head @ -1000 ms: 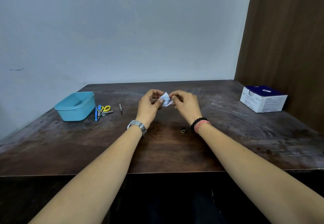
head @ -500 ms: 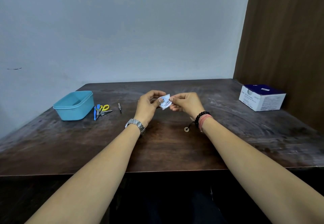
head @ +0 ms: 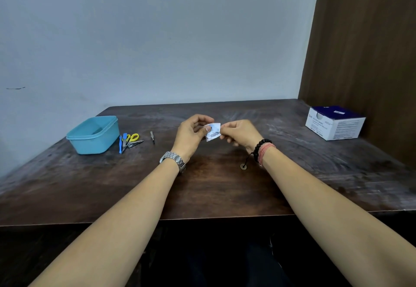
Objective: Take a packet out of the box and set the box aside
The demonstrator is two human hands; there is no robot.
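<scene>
Dark, scuffed wood fills the view, the surface [head: 213, 187] running back to a pale wall, and both hands meet above its middle. The left hand [head: 191, 135] pinches one edge of a small white printed sachet [head: 213, 132] between thumb and curled fingers, while the right hand [head: 239, 132] pinches the opposite edge, so the sachet hangs in the air between them, clear of the wood. It looks like the opening step, with the packet seemingly not yet torn (hard to be sure at this size). The next move would call for a firm grip on both sides and a pull in opposite directions. Off to the left sit a blue tub [head: 94, 135], yellow-handled scissors [head: 131, 139] and a small tool [head: 152, 136]; a white and blue box [head: 335, 124] waits far right.
</scene>
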